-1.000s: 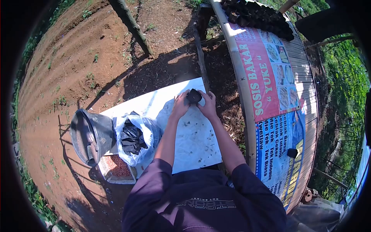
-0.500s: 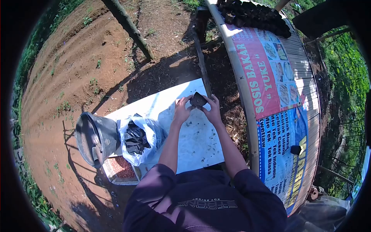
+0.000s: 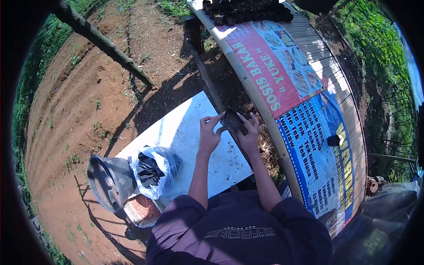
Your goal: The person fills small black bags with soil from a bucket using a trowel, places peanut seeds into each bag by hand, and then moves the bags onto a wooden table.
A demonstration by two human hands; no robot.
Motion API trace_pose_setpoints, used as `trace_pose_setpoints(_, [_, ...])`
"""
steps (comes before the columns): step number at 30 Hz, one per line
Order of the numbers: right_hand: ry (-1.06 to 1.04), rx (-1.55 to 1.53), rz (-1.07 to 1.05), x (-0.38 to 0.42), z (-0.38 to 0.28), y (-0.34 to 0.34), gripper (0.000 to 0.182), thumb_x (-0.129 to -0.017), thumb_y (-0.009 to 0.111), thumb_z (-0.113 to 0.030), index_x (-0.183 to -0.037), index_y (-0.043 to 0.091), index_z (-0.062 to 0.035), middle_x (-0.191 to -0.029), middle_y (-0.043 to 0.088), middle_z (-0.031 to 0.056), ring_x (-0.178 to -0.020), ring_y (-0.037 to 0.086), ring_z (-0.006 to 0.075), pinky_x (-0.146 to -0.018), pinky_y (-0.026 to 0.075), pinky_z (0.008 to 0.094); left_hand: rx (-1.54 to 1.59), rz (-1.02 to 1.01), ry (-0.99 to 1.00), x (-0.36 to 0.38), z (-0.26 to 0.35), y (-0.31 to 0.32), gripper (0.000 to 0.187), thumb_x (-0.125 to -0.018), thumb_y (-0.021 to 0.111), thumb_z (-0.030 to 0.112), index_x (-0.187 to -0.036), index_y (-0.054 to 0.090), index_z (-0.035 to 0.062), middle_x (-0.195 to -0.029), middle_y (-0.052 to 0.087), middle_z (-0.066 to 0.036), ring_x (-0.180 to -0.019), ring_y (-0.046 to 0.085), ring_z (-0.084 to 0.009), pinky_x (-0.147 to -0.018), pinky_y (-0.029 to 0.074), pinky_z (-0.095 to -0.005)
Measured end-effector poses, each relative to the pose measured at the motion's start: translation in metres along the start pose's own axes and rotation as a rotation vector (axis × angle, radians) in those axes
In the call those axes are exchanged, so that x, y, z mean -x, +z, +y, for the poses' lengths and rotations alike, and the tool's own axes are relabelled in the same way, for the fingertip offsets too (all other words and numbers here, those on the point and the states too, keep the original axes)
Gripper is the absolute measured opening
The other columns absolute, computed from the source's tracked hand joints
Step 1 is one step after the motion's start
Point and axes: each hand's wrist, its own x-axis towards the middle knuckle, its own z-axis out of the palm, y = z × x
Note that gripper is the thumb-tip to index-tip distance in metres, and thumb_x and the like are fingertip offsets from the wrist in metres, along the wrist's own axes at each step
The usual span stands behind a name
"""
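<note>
A small black plastic seedling bag [image 3: 231, 120] is held up between my two hands, its open mouth turned toward me, with dark material inside. My left hand [image 3: 210, 133] pinches its left side with thumb and fingers. On the other side, my right hand [image 3: 250, 134] grips the right edge between thumb and fingers. Both hands are near the right edge of a white tabletop [image 3: 190, 117] dotted with dark crumbs. Left of my forearm stands a white plastic bag [image 3: 165, 154] stuffed with folded black plastic bags [image 3: 149, 170].
A black bucket [image 3: 121, 171] and a tray of reddish seeds [image 3: 142, 207] stand at the left. To the right runs a bamboo platform covered by banners [image 3: 269, 70]; many filled black seedling bags [image 3: 251, 11] sit at its far end, and a single black bag [image 3: 333, 140] lies nearer.
My view has swung to the right. My hands, still holding the seedling bag, have shifted from over the white table toward its right edge and the bamboo platform.
</note>
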Motion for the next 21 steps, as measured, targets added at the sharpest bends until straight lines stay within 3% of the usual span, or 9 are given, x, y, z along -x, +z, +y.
trace_pose_setpoints(1, [0.016, 0.031, 0.009, 0.005, 0.002, -0.009, 0.063, -0.076, 0.082, -0.006, -0.135, 0.064, -0.0186, -0.146, 0.046, 0.0177, -0.141, 0.039, 0.0325, -0.110, 0.041, 0.0428, 0.013, -0.013, -0.003, 0.001, 0.007, 0.004, 0.059, -0.074, 0.076, -0.004, -0.129, 0.067, 0.0159, -0.121, 0.070, -0.003, -0.108, 0.050, -0.0275, -0.101, 0.044, -0.0367])
trace_pose_setpoints(4, [0.074, -0.071, 0.074, 0.013, -0.002, -0.035, 0.064, -0.075, 0.081, -0.004, -0.135, 0.064, -0.0192, -0.145, 0.046, 0.0179, -0.140, 0.040, 0.0332, -0.110, 0.042, 0.0443, 0.051, -0.057, -0.003, 0.002, 0.033, 0.016, 0.060, -0.073, 0.074, -0.007, -0.129, 0.067, 0.0153, -0.119, 0.071, -0.003, -0.107, 0.050, -0.0271, -0.100, 0.044, -0.0362])
trace_pose_setpoints(5, [0.080, -0.096, 0.124, 0.017, -0.005, -0.045, 0.062, -0.076, 0.084, -0.017, -0.135, 0.065, -0.0211, -0.129, 0.066, 0.0019, -0.140, 0.037, 0.0321, -0.115, 0.032, 0.0467, 0.060, -0.076, -0.002, 0.003, 0.044, 0.020, 0.061, -0.073, 0.074, -0.008, -0.129, 0.067, 0.0150, -0.118, 0.071, -0.003, -0.107, 0.050, -0.0270, -0.100, 0.044, -0.0361])
trace_pose_setpoints(10, [0.081, -0.079, 0.267, 0.033, 0.017, -0.090, 0.063, -0.075, 0.085, -0.017, -0.135, 0.065, -0.0221, -0.128, 0.067, 0.0029, -0.140, 0.038, 0.0318, -0.114, 0.032, 0.0467, 0.052, -0.170, 0.089, 0.004, 0.084, 0.055, 0.064, -0.071, 0.071, -0.010, -0.130, 0.067, 0.0141, -0.116, 0.069, -0.005, -0.108, 0.051, -0.0265, -0.097, 0.046, -0.0351])
trace_pose_setpoints(11, [0.103, -0.084, 0.293, 0.038, 0.022, -0.101, 0.063, -0.075, 0.084, -0.017, -0.135, 0.064, -0.0219, -0.128, 0.067, 0.0029, -0.140, 0.038, 0.0318, -0.114, 0.032, 0.0468, 0.049, -0.226, 0.092, 0.003, 0.088, 0.065, 0.065, -0.073, 0.072, -0.009, -0.133, 0.064, 0.0133, -0.118, 0.059, -0.011, -0.114, 0.053, -0.0284, -0.102, 0.044, -0.0362])
trace_pose_setpoints(14, [0.109, 0.015, 0.354, 0.052, 0.032, -0.139, 0.063, -0.075, 0.085, -0.018, -0.135, 0.064, -0.0212, -0.127, 0.067, 0.0030, -0.139, 0.038, 0.0318, -0.114, 0.032, 0.0471, 0.137, -0.266, 0.122, 0.009, 0.111, 0.100, 0.065, -0.072, 0.072, -0.009, -0.133, 0.064, 0.0131, -0.118, 0.067, -0.006, -0.109, 0.050, -0.0273, -0.096, 0.047, -0.0354])
trace_pose_setpoints(18, [0.158, -0.002, 0.444, 0.070, 0.050, -0.194, 0.062, -0.075, 0.085, -0.016, -0.134, 0.066, -0.0199, -0.127, 0.068, 0.0031, -0.137, 0.040, 0.0320, -0.114, 0.033, 0.0464, 0.182, -0.374, 0.137, 0.019, 0.144, 0.152, 0.064, -0.074, 0.075, -0.008, -0.134, 0.063, 0.0109, -0.121, 0.066, -0.007, -0.113, 0.050, -0.0277, -0.098, 0.047, -0.0368])
trace_pose_setpoints(21, [0.212, 0.045, 0.530, 0.089, 0.068, -0.233, 0.062, -0.073, 0.086, -0.016, -0.132, 0.067, -0.0187, -0.127, 0.068, 0.0053, -0.136, 0.040, 0.0323, -0.112, 0.037, 0.0460, 0.168, -0.420, 0.303, 0.024, 0.167, 0.199, 0.064, -0.075, 0.076, -0.006, -0.134, 0.063, 0.0128, -0.118, 0.066, -0.007, -0.112, 0.050, -0.0272, -0.096, 0.047, -0.0364])
